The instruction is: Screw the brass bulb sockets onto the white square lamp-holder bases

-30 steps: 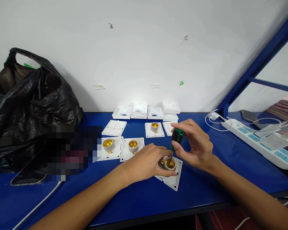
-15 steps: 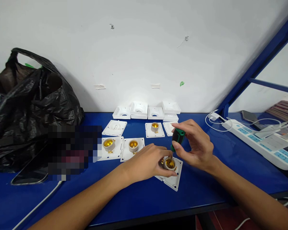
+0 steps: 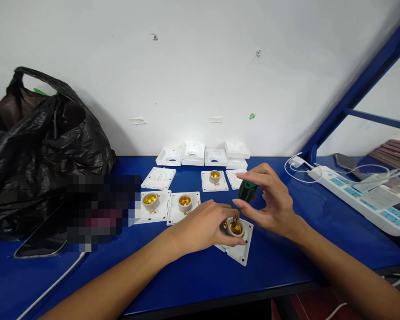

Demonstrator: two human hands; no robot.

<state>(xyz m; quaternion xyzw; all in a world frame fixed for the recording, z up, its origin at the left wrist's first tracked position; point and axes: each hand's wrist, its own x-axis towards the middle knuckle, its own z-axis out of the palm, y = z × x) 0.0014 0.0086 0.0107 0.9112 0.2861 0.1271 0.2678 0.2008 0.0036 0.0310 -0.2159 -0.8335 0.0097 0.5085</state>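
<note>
A green and black screwdriver [image 3: 247, 191] is held by its handle between the thumb and fingers of my right hand [image 3: 270, 202]. Its shaft points down into a brass-lined lamp socket [image 3: 235, 228]. That socket sits on a square white base plate [image 3: 242, 251], turned at an angle on the blue table. My left hand [image 3: 208, 226] grips the socket from the left, thumb in front and fingers behind. The tip of the screwdriver is inside the socket, and I cannot make out the screw. Left of my hand lie two more plates with sockets [image 3: 185, 203] [image 3: 151, 201].
Behind are another plate with a socket [image 3: 214, 178], bare plates [image 3: 158, 178] and several white covers [image 3: 193, 151] along the wall. A black plastic bag [image 3: 50, 146] and a phone [image 3: 42, 240] lie left. At right is a white power strip [image 3: 360, 195] with cables.
My right hand and the screwdriver handle have shifted slightly left, and the fingers have turned a little around the handle. My left hand keeps its hold on the socket.
</note>
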